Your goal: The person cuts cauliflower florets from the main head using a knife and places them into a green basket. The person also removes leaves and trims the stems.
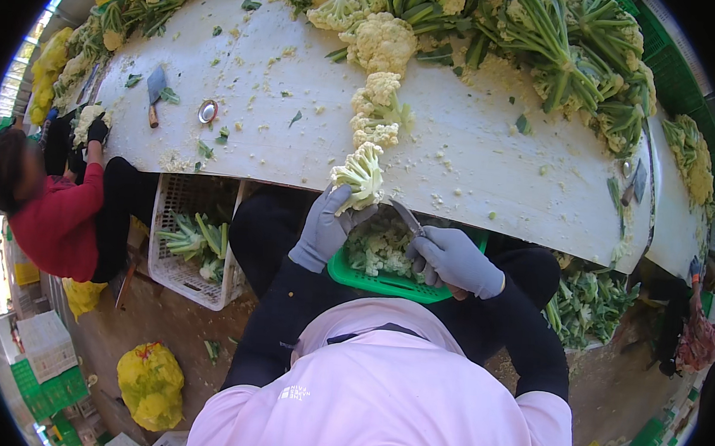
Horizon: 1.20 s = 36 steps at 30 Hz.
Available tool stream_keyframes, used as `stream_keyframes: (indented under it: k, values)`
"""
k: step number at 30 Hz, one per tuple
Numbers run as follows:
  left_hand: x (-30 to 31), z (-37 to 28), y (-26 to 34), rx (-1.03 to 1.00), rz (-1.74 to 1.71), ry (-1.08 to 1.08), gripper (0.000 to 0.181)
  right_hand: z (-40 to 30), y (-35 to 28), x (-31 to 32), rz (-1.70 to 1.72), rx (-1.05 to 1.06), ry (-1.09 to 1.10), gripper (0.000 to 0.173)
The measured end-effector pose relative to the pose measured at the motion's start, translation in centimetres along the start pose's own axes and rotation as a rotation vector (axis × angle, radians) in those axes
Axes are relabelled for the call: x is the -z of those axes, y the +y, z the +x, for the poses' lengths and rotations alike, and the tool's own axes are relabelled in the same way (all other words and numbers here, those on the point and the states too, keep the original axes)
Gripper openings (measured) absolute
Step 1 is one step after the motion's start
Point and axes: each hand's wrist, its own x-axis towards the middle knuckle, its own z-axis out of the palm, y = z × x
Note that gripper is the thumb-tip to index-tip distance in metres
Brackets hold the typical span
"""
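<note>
My left hand (326, 224), in a grey glove, holds a cut piece of cauliflower (361, 176) by its lower side at the table's near edge. Just right of it, my right hand (454, 261), also gloved in grey, grips a small knife (407, 217) with its blade pointing up and left towards the piece. Below both hands a green plastic basket (384, 283) holds many cut florets (381, 246). More cauliflower pieces (378, 109) lie in a line on the white table (474, 150) beyond the held piece, leading up to a whole head (382, 41).
Leafy cauliflowers (556, 50) are heaped along the far side. A cleaver (155, 88) and a small metal dish (207, 111) lie at left. A white crate (221, 300) holds trimmings; more leaves (588, 307) are at right. A co-worker (59, 221) sits left, another person (674, 313) far right.
</note>
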Motion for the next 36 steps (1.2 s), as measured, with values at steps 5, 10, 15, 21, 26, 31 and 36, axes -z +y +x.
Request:
stream_keyframes:
  k: [5,10,15,21,26,31,36]
  values:
    - [-1.1,-0.8,1.3,0.170,0.224,-0.076,0.048,4.2,4.5,-1.0,-0.627,0.592,0.511,0.017]
    - [-0.4,-1.4,0.8,0.328,0.278,-0.126,0.046,5.0,7.1,-2.4,-0.605,0.612,0.416,0.015]
    - [1.1,-1.9,-1.4,0.423,0.249,-0.145,0.042,6.9,9.3,-4.0,-0.591,0.541,0.396,0.018]
    - [1.8,-3.8,-3.4,0.464,0.275,-0.122,0.039,9.6,13.9,-5.0,-0.499,0.329,0.310,0.023]
    - [4.5,-4.2,-3.2,0.366,0.230,-0.022,0.044,5.9,13.5,-4.6,-0.538,0.244,0.376,0.021]
    - [3.8,-3.2,-3.1,0.432,0.262,-0.066,0.049,3.8,10.7,-5.6,-0.597,0.451,0.382,0.018]
    - [2.1,-3.6,-3.4,0.436,0.283,-0.182,0.050,5.7,12.0,-6.3,-0.522,0.462,0.367,0.019]
